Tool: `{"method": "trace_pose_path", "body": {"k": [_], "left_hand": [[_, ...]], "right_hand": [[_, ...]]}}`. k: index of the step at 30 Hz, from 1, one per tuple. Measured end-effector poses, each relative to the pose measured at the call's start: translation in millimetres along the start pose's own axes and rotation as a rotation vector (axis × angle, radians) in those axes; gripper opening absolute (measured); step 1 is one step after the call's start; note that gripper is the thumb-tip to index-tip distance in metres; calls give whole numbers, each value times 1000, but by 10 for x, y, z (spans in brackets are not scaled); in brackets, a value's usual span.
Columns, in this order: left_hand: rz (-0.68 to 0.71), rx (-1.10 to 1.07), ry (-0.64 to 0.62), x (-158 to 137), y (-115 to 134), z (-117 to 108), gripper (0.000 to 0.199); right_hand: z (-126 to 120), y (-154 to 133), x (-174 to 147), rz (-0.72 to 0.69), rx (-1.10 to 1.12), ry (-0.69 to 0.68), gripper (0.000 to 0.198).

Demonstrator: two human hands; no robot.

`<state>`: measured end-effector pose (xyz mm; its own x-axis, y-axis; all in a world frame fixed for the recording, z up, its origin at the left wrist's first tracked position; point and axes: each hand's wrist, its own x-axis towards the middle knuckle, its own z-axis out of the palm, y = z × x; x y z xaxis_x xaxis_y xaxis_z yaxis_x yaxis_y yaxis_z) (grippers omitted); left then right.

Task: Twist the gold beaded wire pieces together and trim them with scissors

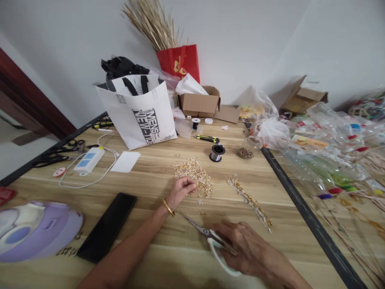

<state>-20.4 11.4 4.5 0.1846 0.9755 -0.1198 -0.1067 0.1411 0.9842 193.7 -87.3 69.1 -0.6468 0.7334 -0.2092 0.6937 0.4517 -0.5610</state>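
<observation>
Here, at nine o'clock on the light wooden table [144,180], a lilac plastic appliance [36,230] sits beside a flat black phone [107,226], with a white power strip [89,160] and a white printed shopping bag [141,118] further back at eleven. The left hand [179,192] curls narrow, fingertips pinching into the heap of small gold and white beads [194,175] at the centre. At five o'clock the right hand [240,245] holds white-handled scissors [210,237], blades pointing to ten. A gold beaded strand [249,200] lies just beyond, at three.
</observation>
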Motion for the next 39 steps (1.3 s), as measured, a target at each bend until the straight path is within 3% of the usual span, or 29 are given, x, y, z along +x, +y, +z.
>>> {"method": "trace_pose_path", "body": {"k": [5, 8, 15, 22, 30, 39], "left_hand": [[-1, -10, -11, -15, 14, 30, 25], [-4, -8, -11, -25, 28, 43, 26], [9, -2, -15, -30, 36, 43, 26], [-2, 7, 5, -28, 22, 46, 24], [11, 1, -26, -39, 37, 52, 26], [-15, -31, -29, -64, 104, 73, 24]], "right_hand": [[-110, 245, -139, 89, 559, -77, 30], [-45, 315, -122, 109, 723, -32, 37], [78, 351, 15, 222, 507, 173, 59], [125, 358, 86, 174, 260, 249, 60], [59, 296, 107, 91, 224, 197, 70], [-45, 203, 154, 191, 132, 141, 68]]}}
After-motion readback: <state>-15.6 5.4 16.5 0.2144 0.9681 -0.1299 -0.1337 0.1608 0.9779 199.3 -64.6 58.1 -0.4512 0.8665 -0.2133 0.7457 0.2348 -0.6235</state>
